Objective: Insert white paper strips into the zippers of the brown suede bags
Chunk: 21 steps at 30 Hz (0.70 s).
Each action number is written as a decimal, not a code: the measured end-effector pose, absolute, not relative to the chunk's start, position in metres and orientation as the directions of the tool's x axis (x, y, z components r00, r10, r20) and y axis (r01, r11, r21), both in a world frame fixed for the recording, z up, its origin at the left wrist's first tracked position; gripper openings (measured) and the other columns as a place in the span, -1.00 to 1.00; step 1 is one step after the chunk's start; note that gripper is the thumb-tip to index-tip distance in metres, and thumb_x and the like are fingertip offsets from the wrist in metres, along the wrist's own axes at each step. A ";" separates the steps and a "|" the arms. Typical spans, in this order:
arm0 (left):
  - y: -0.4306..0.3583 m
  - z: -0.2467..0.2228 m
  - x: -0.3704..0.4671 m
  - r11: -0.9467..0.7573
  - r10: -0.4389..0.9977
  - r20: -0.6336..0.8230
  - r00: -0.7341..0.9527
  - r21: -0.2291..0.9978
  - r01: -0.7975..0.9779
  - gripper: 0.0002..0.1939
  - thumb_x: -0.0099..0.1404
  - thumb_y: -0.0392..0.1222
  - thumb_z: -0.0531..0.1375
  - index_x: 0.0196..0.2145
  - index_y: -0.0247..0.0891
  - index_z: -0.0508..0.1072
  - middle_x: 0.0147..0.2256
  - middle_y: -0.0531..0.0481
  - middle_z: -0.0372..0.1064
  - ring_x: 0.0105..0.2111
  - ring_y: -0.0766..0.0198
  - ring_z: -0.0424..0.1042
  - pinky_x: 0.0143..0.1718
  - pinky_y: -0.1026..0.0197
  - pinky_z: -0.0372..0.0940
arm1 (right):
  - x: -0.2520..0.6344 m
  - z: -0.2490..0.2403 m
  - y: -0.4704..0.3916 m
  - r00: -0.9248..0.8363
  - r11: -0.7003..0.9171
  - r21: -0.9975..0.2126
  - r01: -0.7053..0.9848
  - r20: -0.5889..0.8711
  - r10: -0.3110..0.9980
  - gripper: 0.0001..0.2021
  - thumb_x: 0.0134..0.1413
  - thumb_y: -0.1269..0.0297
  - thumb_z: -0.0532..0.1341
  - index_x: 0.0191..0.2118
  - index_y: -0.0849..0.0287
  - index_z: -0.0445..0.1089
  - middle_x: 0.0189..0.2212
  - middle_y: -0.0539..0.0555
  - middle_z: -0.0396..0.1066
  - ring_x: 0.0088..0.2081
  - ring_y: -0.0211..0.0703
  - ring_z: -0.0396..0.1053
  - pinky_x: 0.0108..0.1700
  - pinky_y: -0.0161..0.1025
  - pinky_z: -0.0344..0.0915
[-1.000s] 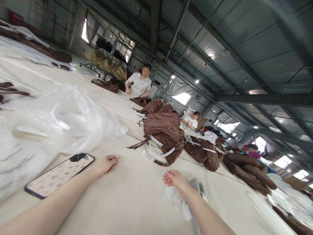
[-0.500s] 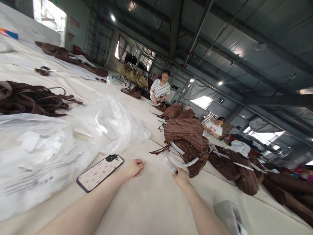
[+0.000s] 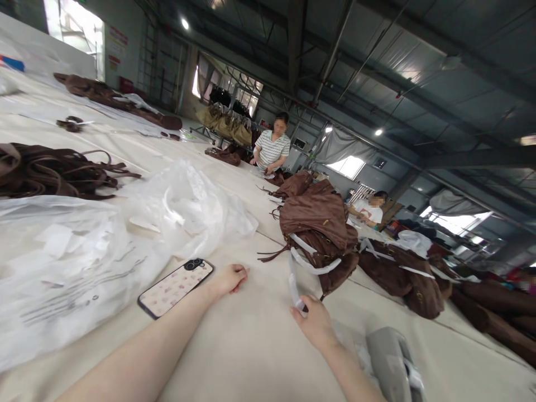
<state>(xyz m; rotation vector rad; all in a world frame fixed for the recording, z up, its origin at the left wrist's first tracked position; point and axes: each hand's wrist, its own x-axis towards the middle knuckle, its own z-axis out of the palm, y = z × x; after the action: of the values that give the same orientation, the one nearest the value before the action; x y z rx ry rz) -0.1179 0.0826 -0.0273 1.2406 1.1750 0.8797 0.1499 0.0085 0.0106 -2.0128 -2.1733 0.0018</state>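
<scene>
My right hand grips the end of a bag strap covered in a white wrapping. The strap runs up toward a brown bag, which lies at the front of a row with tassel cords hanging off its left side. My left hand rests on the pale table, its fingers curled closed. Whatever those fingers hold, if anything, is hidden. Just left of that wrist lies a phone in a floral case, partly behind my forearm.
Clear plastic bags spread over the left side, with a heap of brown straps behind them. A grey dispenser-like object sits by my right forearm. More brown bags lie to the right. Two people work farther back.
My right hand has drawn the wrapped strap's end slightly down toward me, so the strap now hangs straighter. My left hand has hardly moved. The person in stripes has shifted their hands.
</scene>
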 end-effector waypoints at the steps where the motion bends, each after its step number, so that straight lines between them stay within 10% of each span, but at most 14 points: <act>1: 0.083 -0.028 -0.118 0.160 0.960 -0.178 0.215 0.982 0.101 -0.66 0.16 0.10 0.09 -0.53 -0.24 0.24 -0.71 0.18 0.08 -0.73 0.41 0.09 -0.69 0.31 -0.02 | 0.150 0.005 -0.001 -0.082 0.098 -0.118 0.988 0.132 0.988 -0.68 0.05 0.07 0.14 -0.19 0.19 0.42 -0.23 0.19 0.42 -0.13 0.03 0.34 -0.05 -0.19 0.19; 8: 0.085 -0.031 -0.116 0.168 0.958 -0.186 0.218 0.981 0.096 -0.61 0.11 0.17 0.13 -0.52 -0.24 0.25 -0.72 0.19 0.07 -0.73 0.41 0.10 -0.69 0.31 -0.02 | 0.149 0.001 -0.006 -0.134 0.139 -0.059 0.989 0.074 0.988 -0.72 0.12 0.07 0.09 -0.37 0.13 0.45 -0.34 0.15 0.43 -0.24 0.02 0.39 -0.13 -0.17 0.22; 15: 0.087 -0.034 -0.117 0.170 0.955 -0.188 0.230 0.981 0.094 -0.67 0.16 0.09 0.09 -0.51 -0.24 0.24 -0.71 0.18 0.09 -0.73 0.40 0.11 -0.70 0.32 -0.01 | 0.151 0.023 0.088 0.052 -0.028 -0.122 0.992 0.192 0.980 -0.45 0.07 0.33 0.11 0.20 0.31 0.09 0.21 0.30 0.03 0.10 0.02 0.21 0.09 -0.21 0.11; 21: 0.084 -0.027 -0.119 0.177 0.954 -0.195 0.227 0.979 0.097 -0.73 0.21 -0.03 0.07 -0.52 -0.25 0.25 -0.70 0.15 0.12 -0.72 0.40 0.14 -0.70 0.33 0.03 | 0.143 0.021 0.104 0.126 -0.114 -0.106 0.988 0.109 0.986 -0.54 0.03 0.34 0.11 0.09 0.33 0.24 0.02 0.34 0.28 0.01 0.06 0.32 -0.02 -0.13 0.20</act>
<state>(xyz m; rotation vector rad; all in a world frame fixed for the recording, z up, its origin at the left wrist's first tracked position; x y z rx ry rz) -0.1186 0.0835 -0.0269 1.2261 1.1690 0.8613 0.1432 0.1037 0.0211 -2.2380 -1.9827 -0.0171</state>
